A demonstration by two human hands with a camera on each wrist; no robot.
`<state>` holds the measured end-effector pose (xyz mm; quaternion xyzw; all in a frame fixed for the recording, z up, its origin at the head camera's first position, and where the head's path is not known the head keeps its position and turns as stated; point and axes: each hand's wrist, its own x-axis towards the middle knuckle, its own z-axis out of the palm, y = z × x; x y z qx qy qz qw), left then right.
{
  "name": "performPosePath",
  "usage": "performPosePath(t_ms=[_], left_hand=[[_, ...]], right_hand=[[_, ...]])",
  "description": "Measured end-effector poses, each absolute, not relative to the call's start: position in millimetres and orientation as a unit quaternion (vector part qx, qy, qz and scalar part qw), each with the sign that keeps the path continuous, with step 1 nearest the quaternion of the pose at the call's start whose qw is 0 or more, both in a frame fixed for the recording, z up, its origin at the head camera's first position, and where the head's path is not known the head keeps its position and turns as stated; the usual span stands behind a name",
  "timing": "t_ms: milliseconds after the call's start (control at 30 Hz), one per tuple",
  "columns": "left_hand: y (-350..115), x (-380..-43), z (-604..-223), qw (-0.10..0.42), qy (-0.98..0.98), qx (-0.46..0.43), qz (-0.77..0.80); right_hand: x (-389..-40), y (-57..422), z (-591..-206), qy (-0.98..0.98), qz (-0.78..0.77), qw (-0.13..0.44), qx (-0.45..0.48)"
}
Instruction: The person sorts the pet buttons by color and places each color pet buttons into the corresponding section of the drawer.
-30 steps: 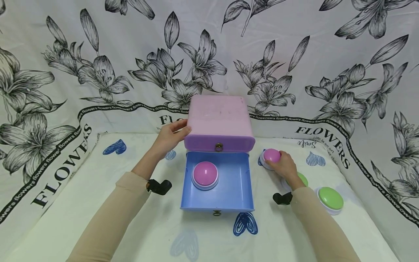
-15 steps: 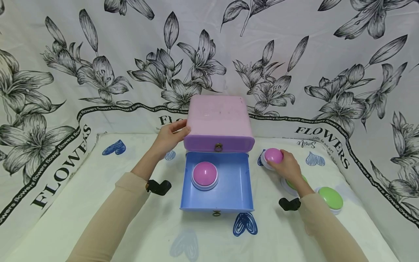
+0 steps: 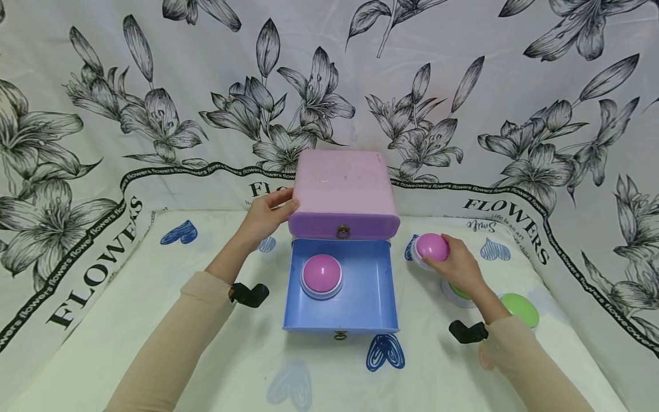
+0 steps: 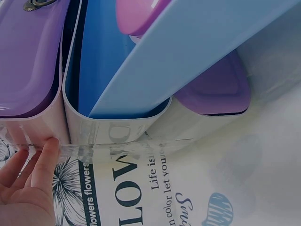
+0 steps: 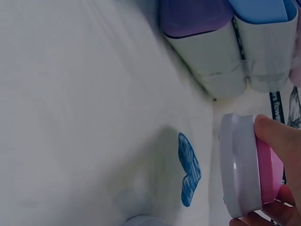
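Observation:
A small drawer unit (image 3: pixel 345 183) with a pink top stands at the centre, its blue drawer (image 3: pixel 368 289) pulled out. One pink button (image 3: pixel 321 273) with a white base sits in the drawer's left part. My left hand (image 3: pixel 266 216) touches the unit's upper left side; its fingers (image 4: pixel 46 165) look fairly straight in the left wrist view. To the right of the drawer, my right hand (image 3: pixel 460 269) grips another pink push button (image 3: pixel 432 247). The right wrist view shows that button's white base (image 5: pixel 241 165) tilted on its side, apart from the sheet.
A green button (image 3: pixel 521 309) lies at the right, partly behind my right sleeve. Another green button (image 3: pixel 457 290) is mostly covered by my right hand and wrist. Flower-printed cloth (image 3: pixel 231 68) hangs behind; a pale sheet (image 3: pixel 216 355) lies underneath.
My right wrist and forearm have swung right and nearer, and the held pink button has shifted slightly right and tilted. The left hand and the drawer look the same.

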<state>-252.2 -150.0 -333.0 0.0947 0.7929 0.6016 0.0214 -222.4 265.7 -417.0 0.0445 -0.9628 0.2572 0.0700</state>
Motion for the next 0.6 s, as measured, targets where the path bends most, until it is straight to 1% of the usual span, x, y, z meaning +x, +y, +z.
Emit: performPosePath(t_ms=[400,600], left_hand=[[-149.0,-248.9,-328.0,0.03,0.79,0.089,0.605],[-144.5,-235.4,-312.4,0.031,0.796,0.088,0.598]], right_hand=[[-201.5,252.7,-397.2,-0.959,0.252,0.094,0.089],[-192.9,246.1,-388.3,-0.956,0.25,0.105,0.111]])
